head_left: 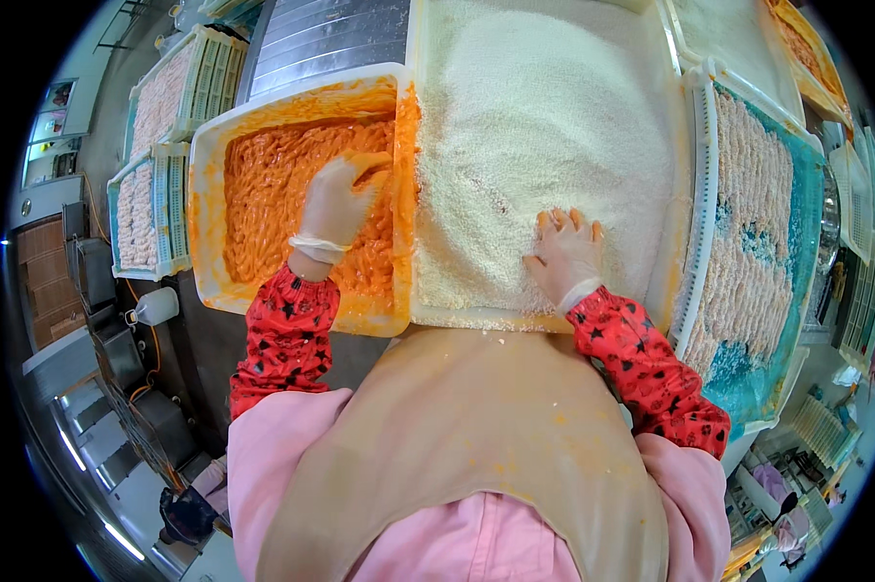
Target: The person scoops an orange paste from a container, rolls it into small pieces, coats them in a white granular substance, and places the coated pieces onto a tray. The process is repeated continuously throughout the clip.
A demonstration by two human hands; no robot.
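My left hand point(342, 199), in a thin pale glove, is over a white tub point(201, 209) of wet orange strips that look like marinated meat point(272, 194). Its fingers, smeared orange, bend near the tub's right wall with a gap between them and the thumb; no strip shows in them. To the right stands a large tray point(544, 318) filled with white crumbs point(554, 107). My right hand point(566, 257), gloved too, rests at the near part of the crumbs with its fingers spread and their tips orange. Nothing shows in that hand.
At the right, a basket point(694, 223) lined with teal mesh holds rows of crumb-coated strips point(747, 233). Stacked baskets point(171, 209) of similar strips stand at the left. A ridged metal surface point(326, 44) lies beyond the tub. Other people work at the lower edges.
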